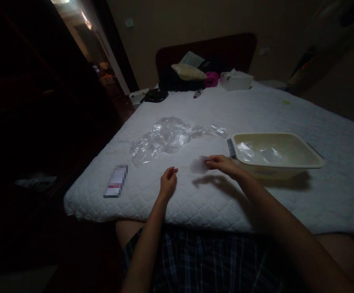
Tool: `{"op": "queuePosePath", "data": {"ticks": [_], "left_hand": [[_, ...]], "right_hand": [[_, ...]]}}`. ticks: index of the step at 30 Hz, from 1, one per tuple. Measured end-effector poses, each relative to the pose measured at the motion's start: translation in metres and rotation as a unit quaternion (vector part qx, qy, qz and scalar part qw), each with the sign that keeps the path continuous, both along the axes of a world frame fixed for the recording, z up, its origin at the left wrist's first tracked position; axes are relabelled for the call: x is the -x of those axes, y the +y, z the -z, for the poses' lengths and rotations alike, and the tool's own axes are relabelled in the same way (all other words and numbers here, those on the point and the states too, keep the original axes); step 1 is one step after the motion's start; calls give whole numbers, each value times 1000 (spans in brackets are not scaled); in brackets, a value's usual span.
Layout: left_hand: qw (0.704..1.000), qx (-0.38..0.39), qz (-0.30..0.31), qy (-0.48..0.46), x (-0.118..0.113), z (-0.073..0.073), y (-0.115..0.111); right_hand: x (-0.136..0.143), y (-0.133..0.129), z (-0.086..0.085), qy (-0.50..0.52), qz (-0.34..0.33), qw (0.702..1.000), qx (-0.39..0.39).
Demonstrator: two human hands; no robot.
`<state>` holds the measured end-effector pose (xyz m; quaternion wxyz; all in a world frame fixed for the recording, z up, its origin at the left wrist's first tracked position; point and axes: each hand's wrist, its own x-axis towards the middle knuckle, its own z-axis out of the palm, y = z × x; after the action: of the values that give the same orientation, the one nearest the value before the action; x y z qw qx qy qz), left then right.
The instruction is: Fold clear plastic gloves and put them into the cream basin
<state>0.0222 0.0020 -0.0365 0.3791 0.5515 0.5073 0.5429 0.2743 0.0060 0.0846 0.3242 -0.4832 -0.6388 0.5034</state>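
My right hand (222,163) pinches a small, blurred piece of clear plastic (197,164), held just above the white quilted bed, where its shadow falls. To its left is my left hand (168,182), fingers loosely bent and slightly apart, with nothing visible in them. Beyond both hands a crumpled heap of clear plastic bags (167,136) lies spread on the bed. At the right stands a cream plastic basin (286,167) with grey handles. Some clear plastic pieces (245,151) lie inside it.
A phone (116,181), pixelated, rests near the bed's left front edge. By the headboard (240,49) are a pale cushion (189,72), a rolled magenta cloth (211,79), dark items and a white box (236,81). More plastic (36,182) lies in the dark at left.
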Motion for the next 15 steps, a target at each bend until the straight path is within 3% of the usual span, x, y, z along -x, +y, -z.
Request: {"op": "queuePosePath", "data": {"ticks": [6,10,15], "left_hand": [[988,-39,1,148,-4,-5,-6],[944,-127,8,303,-5,-6,-9],[898,-192,19,396,-5,-2,-8]], "right_hand": [[-45,-13,-36,23,-22,999,32],[-77,-19,-55,12,-22,999,27],[-134,-20,-83,-30,37,999,7]]}}
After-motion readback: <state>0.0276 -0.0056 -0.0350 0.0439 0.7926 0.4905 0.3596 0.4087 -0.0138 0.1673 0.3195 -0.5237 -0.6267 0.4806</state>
